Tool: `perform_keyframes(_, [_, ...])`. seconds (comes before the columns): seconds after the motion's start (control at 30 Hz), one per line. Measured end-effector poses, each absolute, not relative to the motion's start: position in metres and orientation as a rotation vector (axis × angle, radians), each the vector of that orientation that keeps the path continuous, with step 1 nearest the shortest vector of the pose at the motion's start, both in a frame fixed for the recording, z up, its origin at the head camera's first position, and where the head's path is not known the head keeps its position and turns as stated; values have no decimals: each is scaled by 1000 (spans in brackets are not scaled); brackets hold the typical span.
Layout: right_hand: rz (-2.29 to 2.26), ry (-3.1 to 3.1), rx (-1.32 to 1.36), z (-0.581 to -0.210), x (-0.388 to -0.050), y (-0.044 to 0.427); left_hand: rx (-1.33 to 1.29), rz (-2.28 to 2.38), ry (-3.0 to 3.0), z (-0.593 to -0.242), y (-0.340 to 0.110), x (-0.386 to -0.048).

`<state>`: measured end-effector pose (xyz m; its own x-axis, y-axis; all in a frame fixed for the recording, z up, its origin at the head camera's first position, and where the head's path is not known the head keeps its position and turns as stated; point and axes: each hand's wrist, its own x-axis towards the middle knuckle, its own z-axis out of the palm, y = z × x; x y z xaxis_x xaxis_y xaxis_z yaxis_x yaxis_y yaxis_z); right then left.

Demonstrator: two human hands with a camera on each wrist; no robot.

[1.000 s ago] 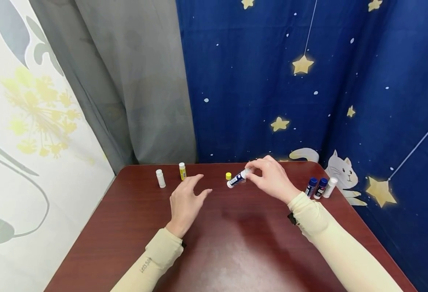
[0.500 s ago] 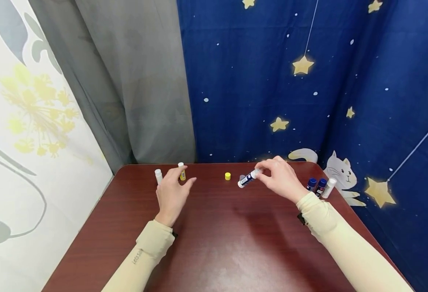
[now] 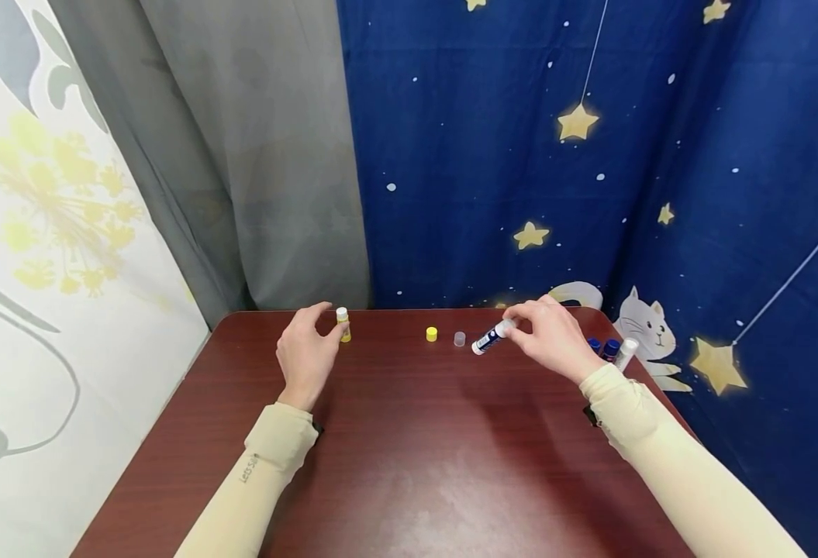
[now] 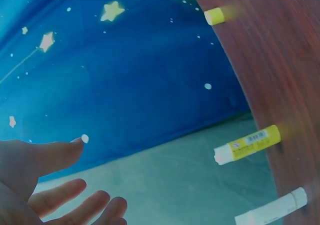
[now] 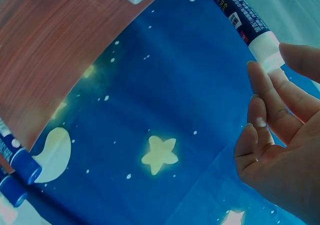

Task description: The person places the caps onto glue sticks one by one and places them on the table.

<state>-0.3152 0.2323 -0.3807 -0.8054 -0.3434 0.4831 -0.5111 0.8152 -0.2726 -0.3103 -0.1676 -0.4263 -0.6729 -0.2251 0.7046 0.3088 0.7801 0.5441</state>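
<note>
The right hand (image 3: 551, 339) pinches the whitish end of a dark blue glue stick (image 3: 490, 339), held tilted above the table; in the right wrist view the thumb and fingers (image 5: 282, 110) grip that end of the labelled tube (image 5: 240, 12). At the left, the other hand (image 3: 307, 353) holds nothing, its thumb and fingers spread apart beside a yellow glue stick with a white cap (image 3: 346, 335). The left wrist view has this hand (image 4: 70, 185) apart from the upright yellow stick (image 4: 255, 141) and a white stick (image 4: 275, 210), which the hand hides in the head view.
A yellow cap (image 3: 432, 334) and a clear cap (image 3: 460, 339) lie near the back edge of the reddish-brown table (image 3: 409, 434). Two blue-capped sticks (image 3: 610, 350) and a white one (image 3: 626, 354) stand at the right, partly behind the right hand. Curtains (image 3: 464, 170) hang behind.
The left hand has moved left, from beyond the yellow stick to in front of the white one. The right hand has carried the blue stick rightward, uncovering the clear cap.
</note>
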Motion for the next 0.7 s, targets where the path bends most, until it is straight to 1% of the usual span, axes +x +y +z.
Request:
perform_keyframes(0.37, [498, -2578, 622, -380, -320, 252, 52, -861, -2187, -441, -185, -326])
perform_keyframes(0.7, [397, -2594, 616, -374, -326, 269, 157, -907, -2231, -442, -201, -339])
